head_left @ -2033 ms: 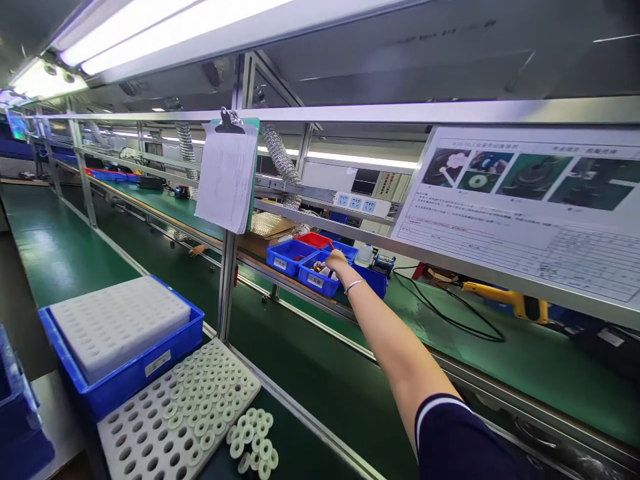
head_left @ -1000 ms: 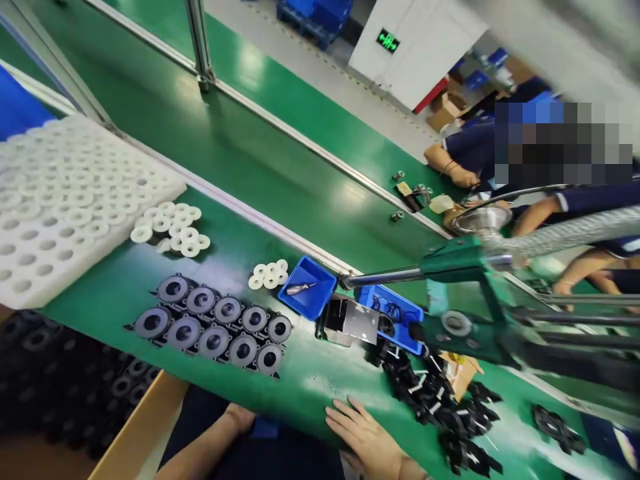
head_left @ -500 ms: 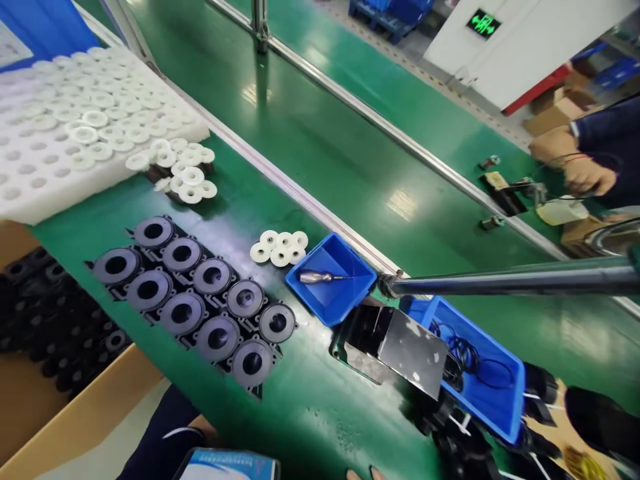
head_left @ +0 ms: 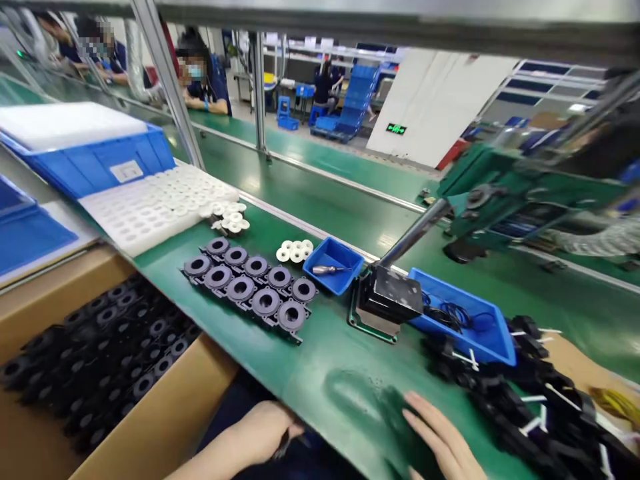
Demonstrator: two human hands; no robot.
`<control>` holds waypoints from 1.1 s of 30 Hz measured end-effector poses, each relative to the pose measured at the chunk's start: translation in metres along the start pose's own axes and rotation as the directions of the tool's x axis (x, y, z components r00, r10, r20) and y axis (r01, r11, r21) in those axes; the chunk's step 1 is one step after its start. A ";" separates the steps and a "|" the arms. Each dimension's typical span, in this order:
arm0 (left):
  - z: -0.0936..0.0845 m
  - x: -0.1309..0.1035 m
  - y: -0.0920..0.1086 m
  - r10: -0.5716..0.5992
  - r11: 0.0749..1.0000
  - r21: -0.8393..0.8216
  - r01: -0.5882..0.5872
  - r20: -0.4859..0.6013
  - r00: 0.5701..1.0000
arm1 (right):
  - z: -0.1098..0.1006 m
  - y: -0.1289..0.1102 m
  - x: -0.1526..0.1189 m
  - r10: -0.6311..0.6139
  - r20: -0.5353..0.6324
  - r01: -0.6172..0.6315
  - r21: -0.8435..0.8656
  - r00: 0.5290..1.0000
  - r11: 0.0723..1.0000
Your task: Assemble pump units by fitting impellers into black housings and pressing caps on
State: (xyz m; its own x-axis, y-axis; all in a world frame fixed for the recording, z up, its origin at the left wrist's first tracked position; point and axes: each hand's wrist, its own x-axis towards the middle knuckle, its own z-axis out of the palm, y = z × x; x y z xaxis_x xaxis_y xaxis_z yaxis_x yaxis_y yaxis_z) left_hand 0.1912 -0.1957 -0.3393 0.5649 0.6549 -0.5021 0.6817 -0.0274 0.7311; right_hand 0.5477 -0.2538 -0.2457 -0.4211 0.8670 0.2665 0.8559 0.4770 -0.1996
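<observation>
My left hand [head_left: 263,432] is low, just off the table's near edge and above my lap. Its fingers are curled in, and a dark bit shows under them that I cannot make out. Over the green tabletop [head_left: 320,380], my right hand [head_left: 440,437] is held with fingers stretched out and holds nothing. Beyond the hands, black ring-shaped housings [head_left: 266,302] stand in two rows. Behind them lies a small cluster of white flanged spools [head_left: 296,252], beside a small blue bin [head_left: 340,285] with a screwdriver [head_left: 325,270] in it.
A black-topped machine stand [head_left: 393,293] rises right of the bin. A longer blue bin [head_left: 487,343] holds black cables. Black parts with white ties [head_left: 537,407] lie at right. At left are a carton [head_left: 165,400] of black housings and a white foam tray [head_left: 133,233]. Co-workers sit far back.
The view has tilted up and levelled, showing the far line and co-workers. My right hand has come further into view over the table; my left hand now shows near the edge.
</observation>
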 end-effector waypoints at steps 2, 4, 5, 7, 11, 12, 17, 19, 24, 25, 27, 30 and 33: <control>-0.044 -0.032 -0.008 0.065 0.995 0.079 -0.059 -0.070 0.995 | -0.001 -0.027 0.035 0.005 -0.102 -0.004 0.014 0.995 1.000; -0.108 -0.065 -0.017 0.116 0.983 0.162 -0.086 -0.188 0.975 | -0.002 -0.055 0.087 -0.025 -0.125 0.030 0.042 0.992 0.999; -0.144 -0.079 -0.020 0.141 0.976 0.198 -0.092 -0.248 0.958 | -0.003 -0.069 0.116 -0.039 -0.103 0.045 0.058 0.994 0.997; -0.217 -0.097 -0.018 0.206 0.959 0.266 -0.103 -0.396 0.895 | -0.004 -0.094 0.176 -0.058 -0.031 0.061 0.079 0.998 0.995; -0.314 -0.080 0.000 0.480 0.843 0.528 -0.101 -0.656 0.583 | 0.009 -0.123 0.265 -0.062 0.090 0.054 0.087 0.994 0.995; -0.323 -0.068 0.002 0.487 0.828 0.554 -0.086 -0.633 0.602 | 0.016 -0.126 0.277 -0.055 0.110 0.045 0.084 0.992 0.995; -0.316 -0.016 -0.007 0.434 0.830 0.549 -0.093 -0.534 0.725 | 0.043 -0.121 0.287 -0.028 0.151 0.016 0.079 0.988 0.997; -0.304 -0.012 -0.011 0.418 0.836 0.540 -0.094 -0.517 0.747 | 0.043 -0.118 0.275 -0.017 0.140 0.006 0.080 0.990 0.997; -0.275 -0.010 0.001 0.407 0.848 0.520 -0.104 -0.513 0.756 | 0.031 -0.109 0.238 -0.010 0.121 -0.001 0.087 0.993 0.996; -0.269 -0.008 0.006 0.408 0.850 0.517 -0.106 -0.517 0.753 | 0.029 -0.106 0.232 -0.006 0.126 -0.006 0.089 0.992 0.996; -0.258 -0.006 0.015 0.407 0.854 0.510 -0.105 -0.527 0.746 | 0.024 -0.099 0.220 -0.006 0.138 -0.008 0.101 0.990 0.995; -0.241 -0.010 0.038 0.409 0.861 0.504 -0.069 -0.603 0.685 | 0.014 -0.089 0.209 -0.035 0.113 0.017 0.155 0.993 0.988; -0.222 -0.023 0.079 0.441 0.884 0.449 -0.130 -0.711 0.548 | -0.004 -0.084 0.211 -0.086 -0.026 0.089 0.307 0.996 0.947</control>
State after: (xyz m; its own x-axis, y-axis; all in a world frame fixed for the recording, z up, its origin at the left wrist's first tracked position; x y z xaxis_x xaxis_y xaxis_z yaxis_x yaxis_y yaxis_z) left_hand 0.1289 -0.0454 -0.1676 0.2797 0.8835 0.3757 0.7380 -0.4482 0.5045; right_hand 0.3884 -0.1118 -0.1688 -0.4849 0.8190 0.3067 0.6809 0.5736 -0.4553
